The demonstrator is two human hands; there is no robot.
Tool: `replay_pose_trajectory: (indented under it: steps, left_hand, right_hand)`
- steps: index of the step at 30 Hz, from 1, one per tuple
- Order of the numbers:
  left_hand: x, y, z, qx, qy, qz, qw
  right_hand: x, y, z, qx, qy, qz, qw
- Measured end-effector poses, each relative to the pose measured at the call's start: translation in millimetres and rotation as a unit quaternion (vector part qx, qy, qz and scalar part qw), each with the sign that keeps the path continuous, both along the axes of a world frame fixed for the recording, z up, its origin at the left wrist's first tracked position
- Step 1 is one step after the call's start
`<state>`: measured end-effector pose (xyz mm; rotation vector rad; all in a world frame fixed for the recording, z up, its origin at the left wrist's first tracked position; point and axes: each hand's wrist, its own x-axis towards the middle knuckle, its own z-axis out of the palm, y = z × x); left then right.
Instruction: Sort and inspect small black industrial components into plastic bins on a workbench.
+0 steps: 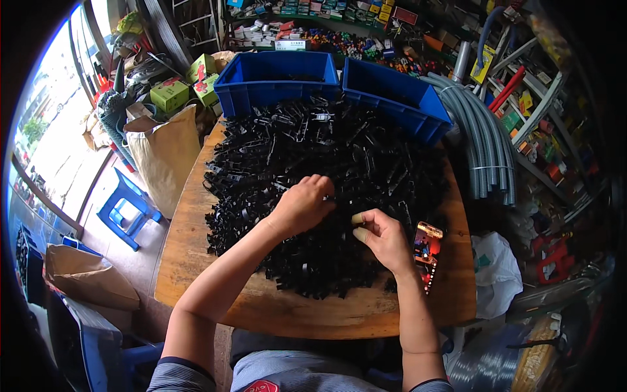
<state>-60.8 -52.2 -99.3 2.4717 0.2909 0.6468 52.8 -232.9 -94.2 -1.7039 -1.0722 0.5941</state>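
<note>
A broad heap of small black plastic parts [294, 153] covers most of the wooden table [313, 313]. Over the middle of it, my left hand [302, 206] is closed, fingers curled down, and a bit of a small dark part [330, 198] shows at its fingertips. Most of that part is hidden by the hand or merges with the black heap. To its right, my right hand [386, 240] hovers over the heap with thumb and forefinger bent toward each other, a gap between them. Yellowish covers wrap those two fingertips. I see nothing between them.
Two blue plastic bins [277, 81] [398, 98] stand along the table's far edge. A lit phone [426, 251] lies by the right edge. Grey corrugated pipes [483, 140] curve down at the right. On the left are a paper sack [166, 157] and a blue stool [127, 209].
</note>
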Motion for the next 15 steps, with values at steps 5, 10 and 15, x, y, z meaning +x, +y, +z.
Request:
replay_pose_trajectory:
  steps: [5, 10, 15]
  left_hand:
    - [17, -11, -10, 0.218, 0.073, 0.0, 0.973]
    - [10, 4, -11, 0.154, -0.05, 0.007, 0.987]
    - [-25, -14, 25, -0.566, -0.029, -0.079, 0.82]
  right_hand:
    - [5, 0, -7, 0.046, 0.036, 0.002, 0.998]
    - [6, 1, -5, 0.098, 0.104, 0.011, 0.99]
    - [1, -2, -9, 0.161, 0.189, -0.003, 0.969]
